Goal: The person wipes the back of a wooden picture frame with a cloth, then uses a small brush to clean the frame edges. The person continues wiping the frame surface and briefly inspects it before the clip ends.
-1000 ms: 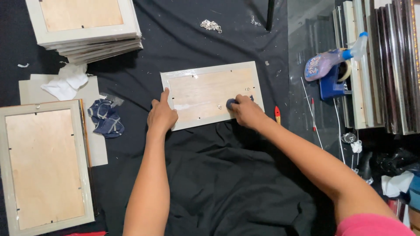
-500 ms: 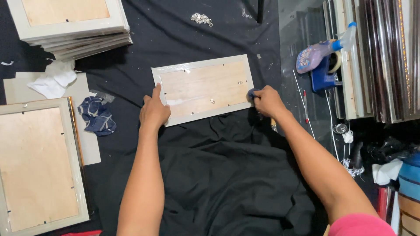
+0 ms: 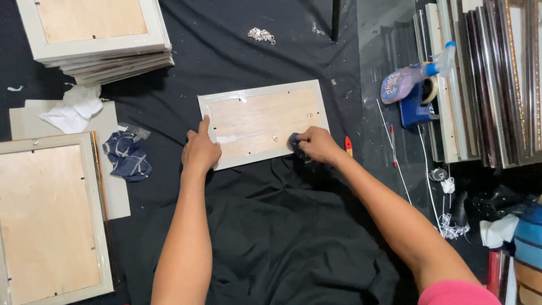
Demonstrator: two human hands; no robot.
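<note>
- Picture frame (image 3: pixel 263 123), pale-edged with a wooden back panel facing up, lies face down near the middle of a black cloth (image 3: pixel 271 226) that covers the work surface.
- Two bare arms reach up from the bottom edge toward the frame.
- Left hand (image 3: pixel 200 151) rests flat and open on the frame's lower left corner, fingers together and pointing up; it seems to press the frame down so it does not slide.
- Right hand (image 3: pixel 317 144) is closed around a small dark blue rag (image 3: pixel 294 141), pressed to the frame's lower edge at the right, apparently to wipe it.
- Just right of that hand a small red object (image 3: pixel 348 146) lies on the cloth; what it is cannot be told.
- Left of the frame lies a crumpled blue cloth (image 3: pixel 129 156), and beyond it a crumpled white cloth (image 3: pixel 73 108) on grey card.
- At the lower left a larger frame (image 3: pixel 51 217) lies back up.
- At the upper left stands a stack of frames (image 3: pixel 101 34), backs up.
- At the right, a spray bottle (image 3: pixel 412 79) with a blue nozzle lies across a blue tape dispenser (image 3: pixel 415 107), beside long mouldings (image 3: pixel 485 79) lined up side by side.
- At the far top centre sits a small heap of metal bits (image 3: pixel 261 35) on the cloth.
- No boxes, trays or other containers show clearly.
</note>
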